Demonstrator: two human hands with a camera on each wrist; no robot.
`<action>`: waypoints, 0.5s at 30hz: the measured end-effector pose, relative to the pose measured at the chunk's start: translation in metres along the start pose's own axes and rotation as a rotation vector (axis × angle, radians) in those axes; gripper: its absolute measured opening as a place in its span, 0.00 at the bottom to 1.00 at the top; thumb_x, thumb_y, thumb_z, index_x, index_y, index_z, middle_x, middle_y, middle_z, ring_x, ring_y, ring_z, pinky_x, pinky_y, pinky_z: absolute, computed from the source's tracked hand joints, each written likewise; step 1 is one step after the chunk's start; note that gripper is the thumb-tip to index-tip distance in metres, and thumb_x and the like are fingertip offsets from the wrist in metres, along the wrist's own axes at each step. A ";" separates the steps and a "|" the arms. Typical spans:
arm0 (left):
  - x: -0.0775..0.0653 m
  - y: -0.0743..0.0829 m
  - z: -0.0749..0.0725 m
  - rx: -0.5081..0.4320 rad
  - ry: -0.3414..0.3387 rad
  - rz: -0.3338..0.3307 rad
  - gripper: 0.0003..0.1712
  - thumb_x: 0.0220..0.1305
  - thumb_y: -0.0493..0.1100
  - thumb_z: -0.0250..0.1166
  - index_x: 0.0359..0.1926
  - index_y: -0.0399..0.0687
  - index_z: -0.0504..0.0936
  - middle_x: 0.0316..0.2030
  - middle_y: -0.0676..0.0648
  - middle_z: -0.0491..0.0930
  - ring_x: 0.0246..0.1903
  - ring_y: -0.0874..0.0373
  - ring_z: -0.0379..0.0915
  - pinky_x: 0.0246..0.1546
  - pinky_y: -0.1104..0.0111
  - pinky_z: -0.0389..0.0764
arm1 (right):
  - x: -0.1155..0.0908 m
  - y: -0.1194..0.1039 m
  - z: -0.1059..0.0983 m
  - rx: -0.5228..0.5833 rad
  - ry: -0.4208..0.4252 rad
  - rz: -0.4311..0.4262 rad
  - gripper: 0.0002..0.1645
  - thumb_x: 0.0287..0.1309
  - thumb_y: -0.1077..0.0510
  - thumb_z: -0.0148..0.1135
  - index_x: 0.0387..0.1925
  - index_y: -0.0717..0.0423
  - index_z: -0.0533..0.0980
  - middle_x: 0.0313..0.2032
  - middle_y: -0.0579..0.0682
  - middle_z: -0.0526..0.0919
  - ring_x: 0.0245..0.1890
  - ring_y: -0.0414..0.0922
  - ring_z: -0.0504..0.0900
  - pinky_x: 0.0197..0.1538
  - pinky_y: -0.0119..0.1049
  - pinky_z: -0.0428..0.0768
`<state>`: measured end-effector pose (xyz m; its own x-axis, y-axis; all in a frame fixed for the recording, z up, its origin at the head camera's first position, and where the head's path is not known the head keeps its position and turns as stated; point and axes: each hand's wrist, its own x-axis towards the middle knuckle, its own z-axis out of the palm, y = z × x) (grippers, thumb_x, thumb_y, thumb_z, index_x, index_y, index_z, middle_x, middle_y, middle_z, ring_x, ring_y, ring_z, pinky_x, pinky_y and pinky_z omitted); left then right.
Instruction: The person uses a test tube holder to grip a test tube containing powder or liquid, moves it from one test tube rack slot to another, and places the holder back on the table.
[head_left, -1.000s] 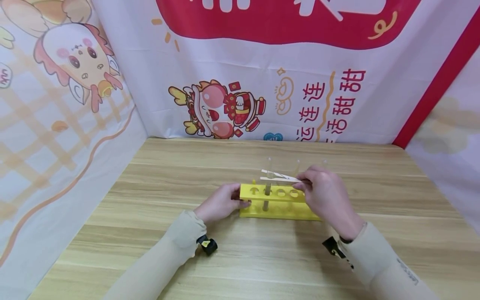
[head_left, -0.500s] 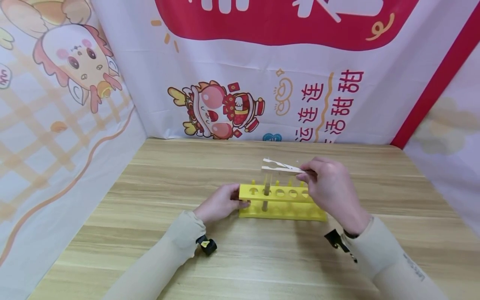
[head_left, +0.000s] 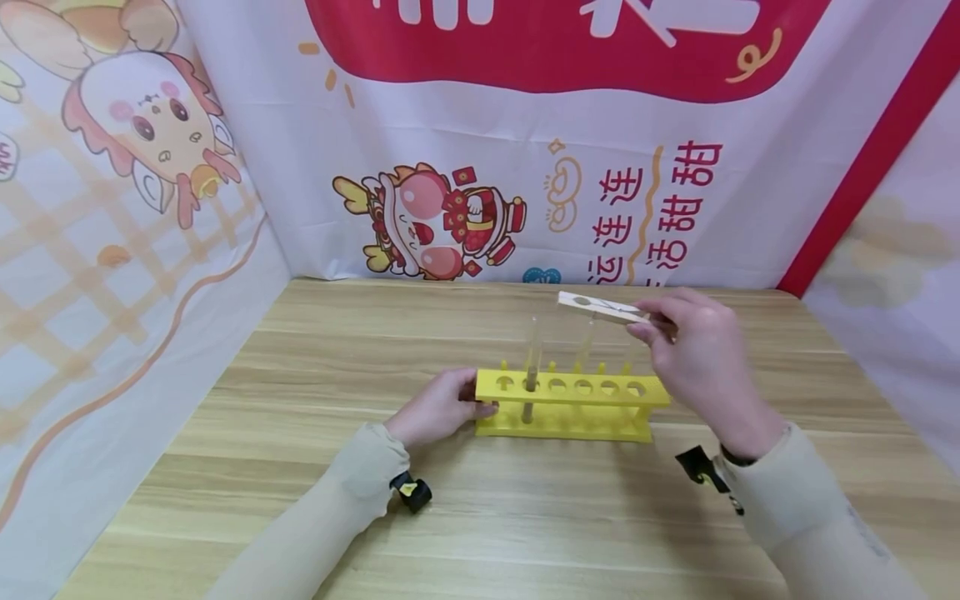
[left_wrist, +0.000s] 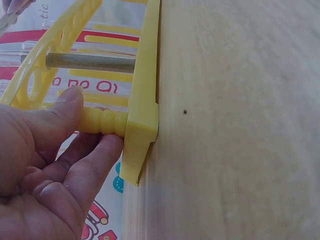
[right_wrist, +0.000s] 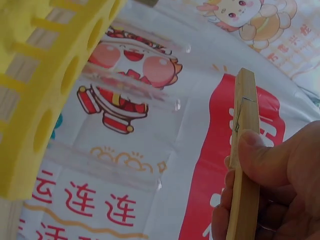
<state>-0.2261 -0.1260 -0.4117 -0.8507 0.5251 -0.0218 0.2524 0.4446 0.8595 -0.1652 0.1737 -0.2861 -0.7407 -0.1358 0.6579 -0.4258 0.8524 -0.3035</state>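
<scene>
A yellow test tube rack (head_left: 555, 401) stands on the table. My left hand (head_left: 437, 407) grips its left end post (left_wrist: 102, 120), thumb and fingers around it. A glass test tube (head_left: 530, 379) with dark grey-brown contents stands upright in the second hole from the left. My right hand (head_left: 701, 354) holds a wooden test tube clamp (head_left: 600, 307) above the right half of the rack. In the right wrist view the thumb presses along the clamp (right_wrist: 245, 115), below its wire spring. The clamp's jaws are together, with no tube between them.
Several clear test tubes (head_left: 587, 342) stand on the rack's rear pegs, faint against the background. A wood-grain table (head_left: 510, 517) stretches around the rack. Printed cloth (head_left: 450, 117) hangs behind and at both sides.
My right hand has lifted the clamp off the dark-filled tube and moved it up and right. The clamp's spread jaws have come together. The left hand stays on the rack.
</scene>
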 end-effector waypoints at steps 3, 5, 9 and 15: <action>0.000 0.000 0.000 -0.007 -0.001 0.003 0.12 0.65 0.39 0.68 0.49 0.54 0.81 0.45 0.54 0.83 0.45 0.61 0.79 0.50 0.63 0.79 | 0.000 0.009 -0.006 -0.012 0.024 0.004 0.16 0.49 0.67 0.76 0.41 0.68 0.83 0.33 0.59 0.82 0.28 0.49 0.78 0.30 0.45 0.79; 0.000 0.001 0.001 -0.008 -0.001 0.003 0.13 0.65 0.39 0.68 0.49 0.53 0.81 0.45 0.54 0.83 0.45 0.61 0.79 0.50 0.64 0.79 | -0.001 0.015 -0.010 -0.025 0.045 0.005 0.16 0.49 0.66 0.76 0.41 0.69 0.83 0.33 0.60 0.82 0.28 0.51 0.78 0.31 0.46 0.78; 0.000 0.001 0.001 -0.008 0.000 -0.005 0.13 0.65 0.39 0.68 0.50 0.54 0.81 0.45 0.55 0.83 0.45 0.61 0.79 0.50 0.64 0.79 | -0.003 0.027 -0.017 -0.052 0.069 0.026 0.17 0.49 0.65 0.77 0.41 0.69 0.83 0.33 0.62 0.82 0.29 0.53 0.79 0.32 0.49 0.78; 0.000 0.001 0.001 -0.001 0.003 -0.019 0.14 0.65 0.40 0.68 0.51 0.55 0.81 0.46 0.56 0.83 0.45 0.61 0.79 0.51 0.62 0.79 | -0.009 0.049 -0.028 -0.109 0.081 0.054 0.15 0.48 0.64 0.76 0.39 0.67 0.84 0.30 0.61 0.83 0.28 0.54 0.77 0.31 0.48 0.73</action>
<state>-0.2255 -0.1249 -0.4109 -0.8570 0.5140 -0.0368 0.2353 0.4538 0.8595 -0.1650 0.2307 -0.2874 -0.7149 -0.0511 0.6974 -0.3246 0.9076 -0.2662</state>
